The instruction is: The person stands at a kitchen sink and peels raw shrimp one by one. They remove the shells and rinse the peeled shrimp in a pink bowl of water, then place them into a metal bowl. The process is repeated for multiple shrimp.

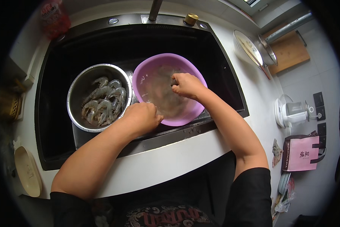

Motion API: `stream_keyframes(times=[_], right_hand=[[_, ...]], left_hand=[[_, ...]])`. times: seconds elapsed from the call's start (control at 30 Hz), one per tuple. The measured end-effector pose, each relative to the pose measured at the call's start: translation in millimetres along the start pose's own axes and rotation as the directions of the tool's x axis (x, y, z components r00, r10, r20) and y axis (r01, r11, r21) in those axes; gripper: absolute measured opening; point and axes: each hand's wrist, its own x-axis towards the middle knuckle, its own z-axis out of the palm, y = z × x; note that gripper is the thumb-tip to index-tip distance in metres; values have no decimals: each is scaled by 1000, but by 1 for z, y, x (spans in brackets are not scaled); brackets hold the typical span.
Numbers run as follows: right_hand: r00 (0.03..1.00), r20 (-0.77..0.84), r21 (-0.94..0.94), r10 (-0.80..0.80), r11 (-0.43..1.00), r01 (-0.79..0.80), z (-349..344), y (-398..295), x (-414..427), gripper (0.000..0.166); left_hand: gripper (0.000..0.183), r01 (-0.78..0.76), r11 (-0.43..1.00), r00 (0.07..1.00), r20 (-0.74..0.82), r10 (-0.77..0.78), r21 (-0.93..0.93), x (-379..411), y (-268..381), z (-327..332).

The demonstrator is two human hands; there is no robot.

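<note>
A pink-purple plastic basin (168,58) with cloudy water and indistinct shrimp in it stands in a black sink (102,45). Over the basin, my right hand (187,85) has its fingers closed on a small dark grey thing, probably a shrimp. My left hand (143,117) is at the basin's near left rim, fingers curled; whether anything is between them cannot be told. Left of the basin is a round stainless steel bowl (73,109) holding several raw, grey, unpeeled shrimp (103,106), partly behind my left wrist.
A faucet (155,10) and brass-coloured knob (191,19) are at the sink's back. Right on the counter are a white bowl with chopsticks (240,49), an electric glass kettle (296,113) and a pink bag (303,153). A beige oval dish (28,171) lies left; a red container (55,20) stands back left.
</note>
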Motion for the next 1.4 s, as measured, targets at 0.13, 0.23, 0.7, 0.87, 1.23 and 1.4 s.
stream_keyframes(times=[0.13,0.23,0.7,0.87,1.23,1.4], right_hand=[[968,249,-547,-41,819,175,35,6,12,21],[956,286,-496,-62,844,203,36,4,16,22],[941,235,-543,245,835,-82,23,25,23,27],[919,336,-471,209,882,-28,30,23,28,28],[969,184,-574,163,818,-29,45,33,23,29],[952,183,-573,247,813,-100,19,35,24,22]], left_hand=[[36,-1,1000,1000,-21,2,28,1,-2,3],[35,3,999,1000,-22,-3,34,1,-4,1],[29,-11,999,1000,-19,12,51,2,-6,1],[28,-1,998,1000,-14,2,69,2,-6,1],[27,11,998,999,-31,-9,63,3,-10,1],[26,4,998,998,-67,0,60,4,-11,0]])
